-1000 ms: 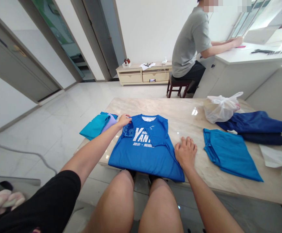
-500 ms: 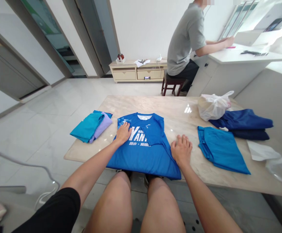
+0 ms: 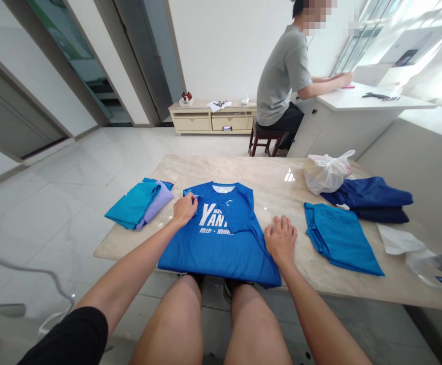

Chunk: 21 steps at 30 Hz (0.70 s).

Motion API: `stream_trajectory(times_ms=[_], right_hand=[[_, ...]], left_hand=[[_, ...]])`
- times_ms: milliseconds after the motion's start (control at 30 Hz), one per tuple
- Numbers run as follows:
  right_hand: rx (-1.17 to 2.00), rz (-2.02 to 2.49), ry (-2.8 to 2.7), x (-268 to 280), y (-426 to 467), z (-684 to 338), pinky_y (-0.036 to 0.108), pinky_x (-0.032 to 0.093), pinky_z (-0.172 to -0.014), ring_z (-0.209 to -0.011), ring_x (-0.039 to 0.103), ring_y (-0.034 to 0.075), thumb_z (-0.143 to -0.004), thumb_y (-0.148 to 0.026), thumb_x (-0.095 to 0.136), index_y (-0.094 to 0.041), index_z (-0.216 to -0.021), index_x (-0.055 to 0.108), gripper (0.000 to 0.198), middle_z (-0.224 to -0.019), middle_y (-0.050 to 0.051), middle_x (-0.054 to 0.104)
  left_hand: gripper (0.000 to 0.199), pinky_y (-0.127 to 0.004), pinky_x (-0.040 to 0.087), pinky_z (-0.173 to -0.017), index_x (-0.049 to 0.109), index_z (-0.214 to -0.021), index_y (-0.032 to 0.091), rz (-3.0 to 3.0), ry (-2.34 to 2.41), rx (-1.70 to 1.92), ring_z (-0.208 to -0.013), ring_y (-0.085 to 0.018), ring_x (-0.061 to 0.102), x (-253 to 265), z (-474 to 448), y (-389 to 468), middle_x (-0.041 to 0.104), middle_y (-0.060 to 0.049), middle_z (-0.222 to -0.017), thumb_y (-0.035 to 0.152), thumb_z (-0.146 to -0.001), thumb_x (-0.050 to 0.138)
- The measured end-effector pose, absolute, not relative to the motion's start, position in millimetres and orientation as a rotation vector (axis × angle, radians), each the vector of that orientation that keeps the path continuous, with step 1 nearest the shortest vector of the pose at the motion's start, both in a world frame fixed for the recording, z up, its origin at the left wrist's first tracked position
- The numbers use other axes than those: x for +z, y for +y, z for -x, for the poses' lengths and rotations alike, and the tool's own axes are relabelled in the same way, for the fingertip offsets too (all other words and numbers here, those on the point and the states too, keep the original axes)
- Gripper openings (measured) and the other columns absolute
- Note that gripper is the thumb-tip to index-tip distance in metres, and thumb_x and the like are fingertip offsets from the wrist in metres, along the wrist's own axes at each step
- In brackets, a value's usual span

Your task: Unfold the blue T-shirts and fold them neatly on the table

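A blue T-shirt [image 3: 221, 256] with white lettering lies front up on the table, its lower edge hanging slightly over the side nearest me. Its right sleeve is turned inward across the chest print. My left hand [image 3: 185, 209] is closed at the shirt's upper left edge, fingers pinching the sleeve cloth there. Flat on the tabletop, my right hand [image 3: 281, 238] is open, touching the shirt's right edge with its fingers apart.
The pale marble table [image 3: 160, 170] carries folded teal and lilac clothes [image 3: 133, 203] at left. On the right are a folded teal garment [image 3: 342, 238], navy clothes [image 3: 380, 195], a tied white plastic bag [image 3: 327, 172] and clear wrapping [image 3: 426, 263]. A seated person [image 3: 283, 76] is at a white counter beyond.
My left hand has gone from lying flat on the shirt's left side to pinching its sleeve edge. My right hand stays by the right edge. The view has shifted slightly.
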State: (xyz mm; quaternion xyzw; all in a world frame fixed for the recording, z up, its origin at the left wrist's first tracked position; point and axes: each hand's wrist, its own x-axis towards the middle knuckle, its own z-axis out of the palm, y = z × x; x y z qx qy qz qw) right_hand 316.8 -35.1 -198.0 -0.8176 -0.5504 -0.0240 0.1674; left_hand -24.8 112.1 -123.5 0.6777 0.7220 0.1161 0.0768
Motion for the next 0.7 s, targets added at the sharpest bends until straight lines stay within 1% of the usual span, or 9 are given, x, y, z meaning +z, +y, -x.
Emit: stream_trajectory(times_ms=[67, 100, 167, 233, 300, 400, 567, 633, 700], right_hand=[[-0.081, 2.323, -1.568, -199, -35, -317, 0.056, 0.028, -0.134, -0.162, 0.043, 0.038, -0.11, -0.033, 0.038, -0.004, -0.159, 0.063, 0.062, -0.172, 0.025, 0.051], [-0.086, 2.322, -1.566, -199, -35, -317, 0.056, 0.028, -0.134, -0.162, 0.043, 0.038, -0.11, -0.033, 0.038, -0.004, -0.159, 0.063, 0.062, -0.172, 0.025, 0.052], [-0.094, 2.321, -1.564, -200, -35, -317, 0.057, 0.029, -0.134, -0.162, 0.043, 0.038, -0.11, -0.033, 0.037, -0.004, -0.159, 0.063, 0.063, -0.171, 0.025, 0.052], [-0.097, 2.316, -1.566, -201, -35, -318, 0.057, 0.029, -0.134, -0.162, 0.043, 0.038, -0.109, -0.033, 0.037, -0.004, -0.158, 0.063, 0.063, -0.171, 0.025, 0.052], [-0.093, 2.31, -1.563, -201, -35, -318, 0.057, 0.029, -0.134, -0.162, 0.043, 0.037, -0.109, -0.034, 0.037, -0.005, -0.158, 0.063, 0.063, -0.171, 0.026, 0.053], [-0.078, 2.304, -1.55, -202, -34, -319, 0.058, 0.03, -0.133, -0.162, 0.043, 0.037, -0.109, -0.035, 0.037, -0.005, -0.158, 0.062, 0.063, -0.171, 0.025, 0.052], [-0.068, 2.306, -1.55, -202, -34, -319, 0.058, 0.03, -0.133, -0.162, 0.043, 0.037, -0.109, -0.034, 0.038, -0.005, -0.158, 0.062, 0.062, -0.171, 0.025, 0.052], [-0.068, 2.307, -1.55, -202, -35, -320, 0.058, 0.03, -0.134, -0.162, 0.043, 0.037, -0.109, -0.034, 0.038, -0.005, -0.158, 0.062, 0.062, -0.171, 0.025, 0.052], [-0.072, 2.305, -1.553, -203, -35, -321, 0.058, 0.029, -0.134, -0.162, 0.043, 0.037, -0.109, -0.035, 0.038, -0.006, -0.159, 0.062, 0.062, -0.172, 0.025, 0.051]], left_hand=[[0.028, -0.041, 0.061, -0.097, 0.075, -0.118, 0.023, -2.073, 1.993, 0.479, -0.111, -0.032, 0.08, -125, 19, 101, 0.084, -0.012, -0.113, 0.036, -0.11, 0.053], [0.03, -0.04, 0.061, -0.101, 0.075, -0.122, 0.023, -2.105, 1.844, 0.548, -0.114, -0.03, 0.08, -128, 17, 94, 0.084, -0.011, -0.118, 0.037, -0.111, 0.051], [0.038, -0.039, 0.06, -0.11, 0.071, -0.136, 0.023, -2.163, 1.53, 0.648, -0.126, -0.027, 0.077, -138, 16, 77, 0.082, -0.009, -0.135, 0.039, -0.114, 0.045], [0.048, -0.041, 0.055, -0.122, 0.066, -0.15, 0.023, -2.225, 1.354, 0.67, -0.141, -0.026, 0.071, -150, 20, 63, 0.074, -0.009, -0.153, 0.043, -0.117, 0.038], [0.055, -0.045, 0.047, -0.131, 0.062, -0.157, 0.021, -2.301, 1.345, 0.642, -0.152, -0.026, 0.063, -162, 27, 59, 0.068, -0.01, -0.162, 0.045, -0.117, 0.034], [0.059, -0.048, 0.038, -0.138, 0.059, -0.163, 0.017, -2.43, 1.362, 0.511, -0.162, -0.026, 0.052, -175, 34, 70, 0.059, -0.013, -0.17, 0.041, -0.117, 0.031], [0.063, -0.052, 0.023, -0.143, 0.045, -0.175, 0.021, -2.575, 1.323, 0.147, -0.173, -0.025, 0.031, -185, 28, 92, 0.036, -0.01, -0.185, 0.041, -0.116, 0.035], [0.066, -0.054, 0.019, -0.144, 0.04, -0.178, 0.02, -2.552, 1.424, 0.101, -0.175, -0.026, 0.025, -188, 22, 93, 0.029, -0.01, -0.187, 0.043, -0.116, 0.034], [0.068, -0.054, 0.016, -0.144, 0.037, -0.179, 0.019, -2.523, 1.527, 0.098, -0.176, -0.027, 0.022, -189, 16, 91, 0.026, -0.011, -0.188, 0.045, -0.117, 0.032]])
